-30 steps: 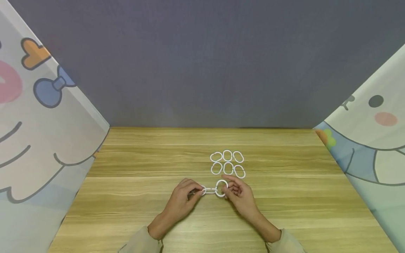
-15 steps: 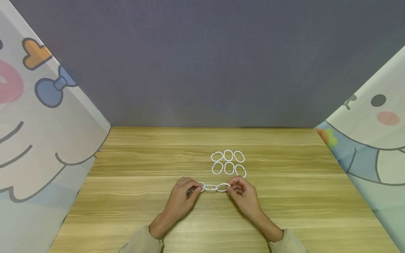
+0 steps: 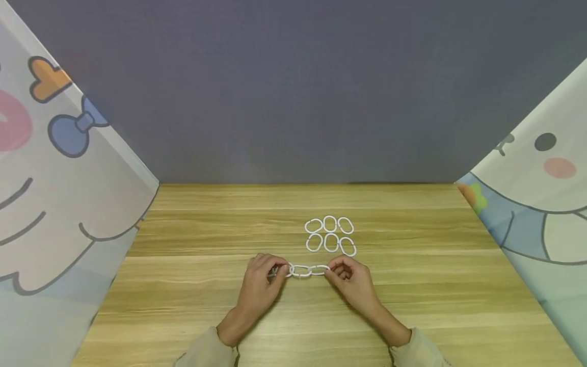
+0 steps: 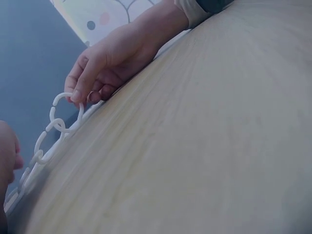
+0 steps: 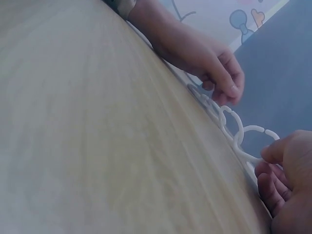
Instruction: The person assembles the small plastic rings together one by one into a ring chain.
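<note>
A white plastic chain of linked oval rings stretches between the two hands, low over the wooden table. At its right end, my right hand pinches the last ring between thumb and fingers; a small split shows in that ring. The left hand has thumb and index finger together at a ring further along, and part of the chain shows behind the thumb. In the right wrist view the left fingertips sit right at the chain.
Several loose white oval rings lie in two rows on the wooden table, just beyond the hands. A grey panel stands behind the table. Cartoon-printed cloths hang at both sides.
The right-end ring has turned from facing the head camera to lying flatter, in line with the chain. Chain and left hand have shifted slightly left. The loose rings have stayed put.
</note>
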The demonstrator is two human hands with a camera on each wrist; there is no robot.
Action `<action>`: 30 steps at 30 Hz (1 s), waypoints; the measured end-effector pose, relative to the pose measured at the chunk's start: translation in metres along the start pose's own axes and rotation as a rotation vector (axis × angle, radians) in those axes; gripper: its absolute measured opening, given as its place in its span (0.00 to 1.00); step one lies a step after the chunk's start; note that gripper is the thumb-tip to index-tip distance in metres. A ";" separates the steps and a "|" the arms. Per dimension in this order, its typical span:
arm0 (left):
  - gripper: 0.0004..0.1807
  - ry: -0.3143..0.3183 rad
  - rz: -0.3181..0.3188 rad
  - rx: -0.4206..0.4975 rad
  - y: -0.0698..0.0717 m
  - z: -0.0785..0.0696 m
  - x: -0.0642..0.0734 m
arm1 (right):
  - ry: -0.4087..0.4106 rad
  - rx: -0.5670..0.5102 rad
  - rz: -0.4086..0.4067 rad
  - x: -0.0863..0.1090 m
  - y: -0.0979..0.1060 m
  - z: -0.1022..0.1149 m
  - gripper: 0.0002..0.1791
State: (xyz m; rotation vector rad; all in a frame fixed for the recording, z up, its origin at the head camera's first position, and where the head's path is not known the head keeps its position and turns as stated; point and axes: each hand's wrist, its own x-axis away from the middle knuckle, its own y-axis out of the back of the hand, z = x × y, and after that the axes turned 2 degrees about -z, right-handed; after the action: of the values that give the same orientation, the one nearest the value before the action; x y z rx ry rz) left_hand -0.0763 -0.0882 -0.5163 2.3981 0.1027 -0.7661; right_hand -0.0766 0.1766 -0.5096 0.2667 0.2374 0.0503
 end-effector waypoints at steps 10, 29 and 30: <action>0.07 -0.027 0.075 0.081 -0.012 -0.007 -0.004 | 0.005 -0.002 0.012 -0.001 0.000 0.000 0.08; 0.03 -0.073 0.146 0.028 -0.019 -0.008 -0.008 | 0.020 0.006 0.043 0.000 -0.001 -0.001 0.10; 0.04 -0.072 0.144 0.029 -0.019 -0.008 -0.008 | 0.024 0.008 0.047 0.000 -0.001 -0.001 0.10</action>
State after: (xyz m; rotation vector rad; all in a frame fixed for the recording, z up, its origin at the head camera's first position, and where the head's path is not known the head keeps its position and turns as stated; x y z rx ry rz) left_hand -0.0835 -0.0675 -0.5166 2.3723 -0.1093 -0.7902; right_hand -0.0766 0.1761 -0.5113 0.2795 0.2554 0.0994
